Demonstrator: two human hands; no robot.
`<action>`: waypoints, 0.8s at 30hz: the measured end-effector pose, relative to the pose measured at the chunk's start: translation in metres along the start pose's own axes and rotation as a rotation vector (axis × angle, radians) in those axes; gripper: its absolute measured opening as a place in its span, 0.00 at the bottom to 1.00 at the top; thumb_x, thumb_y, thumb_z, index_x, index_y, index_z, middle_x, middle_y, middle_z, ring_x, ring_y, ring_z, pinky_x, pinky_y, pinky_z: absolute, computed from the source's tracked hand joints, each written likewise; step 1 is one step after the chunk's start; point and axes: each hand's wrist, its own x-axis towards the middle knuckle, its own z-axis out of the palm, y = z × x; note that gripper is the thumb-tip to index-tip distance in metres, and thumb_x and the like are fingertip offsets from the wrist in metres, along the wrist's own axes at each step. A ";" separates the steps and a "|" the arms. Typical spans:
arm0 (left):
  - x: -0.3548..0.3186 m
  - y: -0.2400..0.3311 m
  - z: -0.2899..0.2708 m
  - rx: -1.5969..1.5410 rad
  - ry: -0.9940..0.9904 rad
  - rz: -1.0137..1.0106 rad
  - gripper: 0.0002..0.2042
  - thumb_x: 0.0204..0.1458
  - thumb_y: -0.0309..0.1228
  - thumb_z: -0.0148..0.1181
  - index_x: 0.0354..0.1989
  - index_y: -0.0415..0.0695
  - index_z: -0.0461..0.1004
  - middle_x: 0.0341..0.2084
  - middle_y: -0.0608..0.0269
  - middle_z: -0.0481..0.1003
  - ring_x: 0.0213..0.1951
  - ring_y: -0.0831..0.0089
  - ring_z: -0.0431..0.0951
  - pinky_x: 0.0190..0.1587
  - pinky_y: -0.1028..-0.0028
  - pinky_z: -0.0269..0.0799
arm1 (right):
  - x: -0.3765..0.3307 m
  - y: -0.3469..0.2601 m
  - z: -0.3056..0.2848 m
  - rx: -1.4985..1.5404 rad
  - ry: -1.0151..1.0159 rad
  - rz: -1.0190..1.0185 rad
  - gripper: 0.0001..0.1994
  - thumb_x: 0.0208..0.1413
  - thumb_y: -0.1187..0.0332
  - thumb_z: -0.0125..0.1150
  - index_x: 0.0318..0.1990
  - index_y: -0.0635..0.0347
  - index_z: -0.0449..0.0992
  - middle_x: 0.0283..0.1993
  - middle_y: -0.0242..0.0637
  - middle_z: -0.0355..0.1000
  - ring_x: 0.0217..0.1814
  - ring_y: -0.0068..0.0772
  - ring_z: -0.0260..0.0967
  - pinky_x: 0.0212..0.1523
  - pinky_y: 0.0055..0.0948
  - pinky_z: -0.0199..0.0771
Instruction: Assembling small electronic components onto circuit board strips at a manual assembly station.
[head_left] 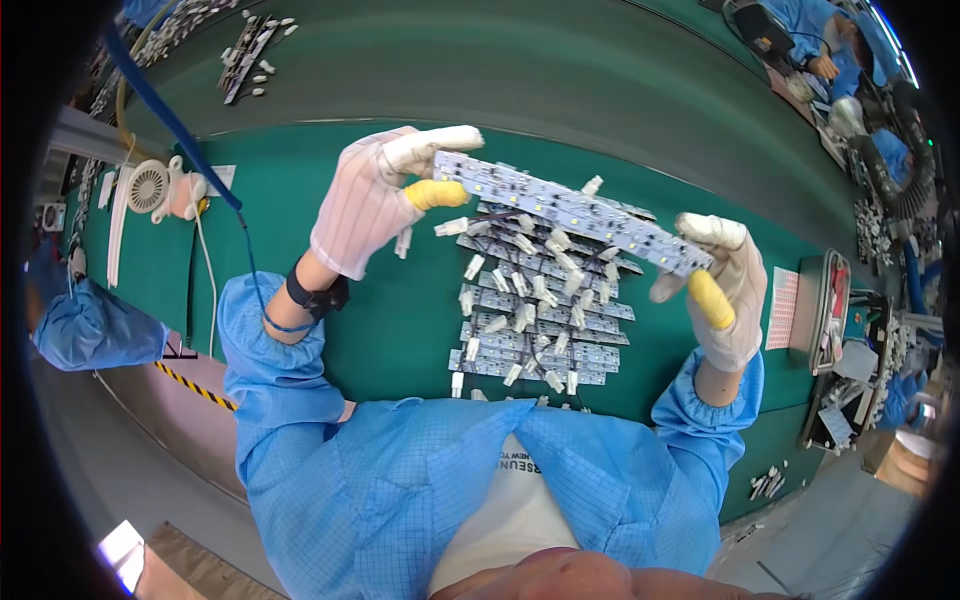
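Note:
A long white LED circuit board (570,208) is held up between my two gloved hands, tilted down to the right. Thumb and fingers of my left hand (385,190) pinch its left end; a yellow cot covers the thumb. At the right end, my right hand (722,280) grips the board the same way, also with a yellow thumb cot. Below lies a row of similar LED boards (590,325) on the green mat, with white connectors (540,290) on short dark wires across their middle. The held board hides part of the farthest ones.
At the left stand a small white fan (150,187) and a blue coiled cord (170,100). A metal tray (822,310) and a printed sheet (783,308) lie at the right. Beyond the mat, more boards (245,60) rest on a dark green belt. Other people in blue work nearby.

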 end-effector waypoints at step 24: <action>0.006 -0.002 0.002 -0.184 -0.154 -0.235 0.20 0.49 0.25 0.58 0.52 0.34 0.69 0.35 0.59 0.78 0.36 0.76 0.78 0.41 0.80 0.72 | -0.001 0.002 -0.003 0.138 -0.072 0.026 0.31 0.52 0.56 0.64 0.54 0.75 0.63 0.43 0.45 0.71 0.32 0.32 0.74 0.33 0.24 0.73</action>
